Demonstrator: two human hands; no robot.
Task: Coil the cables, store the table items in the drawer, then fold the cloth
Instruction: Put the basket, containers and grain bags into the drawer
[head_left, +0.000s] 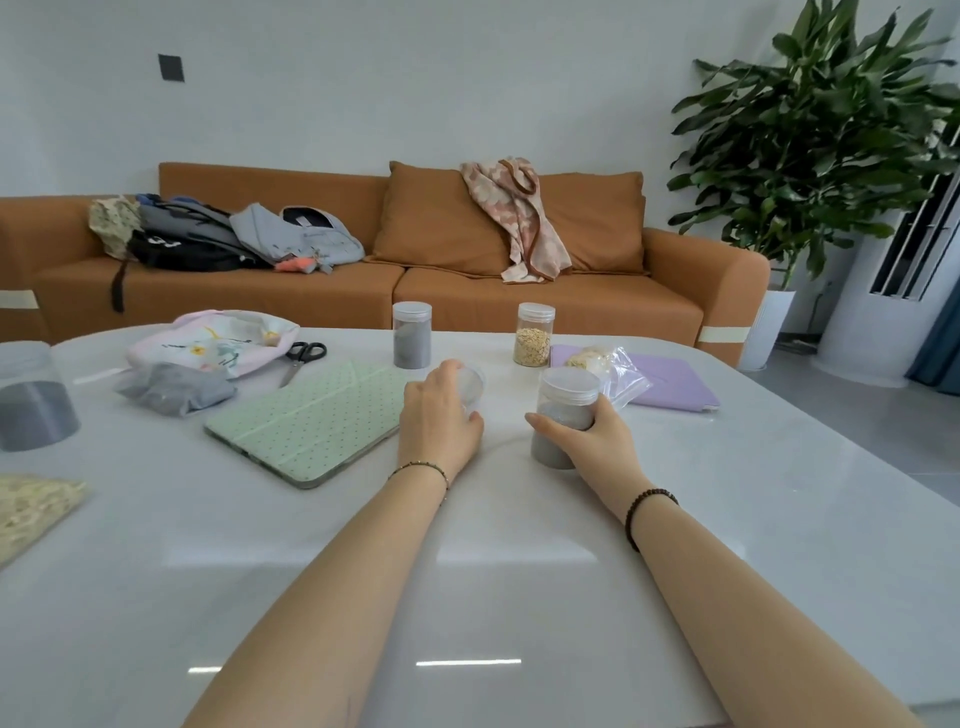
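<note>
Both hands are full at the middle of the table (519, 597): the left hand (439, 421) curls round a clear container (472, 387), the right hand (597, 441) grips a grey-filled jar (563, 402), which could tip and spill if lifted carelessly or its lid is loose.

The pale glossy table (519, 597) carries a green dotted tablet case (306, 421), scissors (304, 356), a pink-white pouch (218, 338), a grey bag (174, 389), a grain bag (31, 509), a grain jar (534, 335), a back grey jar (412, 335), a front grey jar (563, 410), a left grey jar (31, 400), a clear lid (472, 384), and a clear plastic bag (618, 376) overlapping a purple tablet case (675, 382).
</note>
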